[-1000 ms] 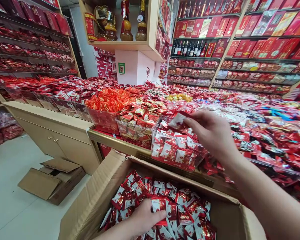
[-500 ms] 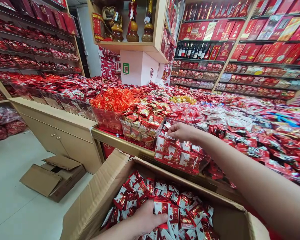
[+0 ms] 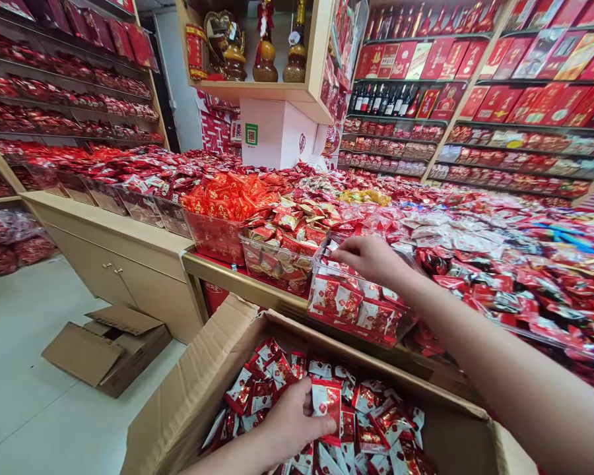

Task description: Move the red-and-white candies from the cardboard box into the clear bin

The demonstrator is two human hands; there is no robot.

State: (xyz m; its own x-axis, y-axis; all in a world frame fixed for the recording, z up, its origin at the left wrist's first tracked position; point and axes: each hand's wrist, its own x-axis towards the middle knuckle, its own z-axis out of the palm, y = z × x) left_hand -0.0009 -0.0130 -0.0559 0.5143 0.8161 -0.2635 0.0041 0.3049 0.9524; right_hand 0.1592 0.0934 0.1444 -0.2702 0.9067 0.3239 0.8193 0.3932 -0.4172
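Observation:
My left hand is over the open cardboard box, gripping a red and white wrapped candy between thumb and fingers. Beneath it, a heap of matching wrapped candies lies loose in the box. My right hand reaches into a clear plastic bin on the counter, its thumb and fingers pinched together near the bin's left side. Whatever is between those fingertips is hidden. Through the bin's front wall, packets of the same look stand in rows.
Left of the bin stand a bin of gold and red packets and one of orange-red packets. More sweets cover the counter to the right. An opened carton sits on the floor beside a wooden cabinet.
My left hand has lifted a candy slightly off the heap, tilting it upright. My right hand has shifted a little within the bin, its knuckles higher.

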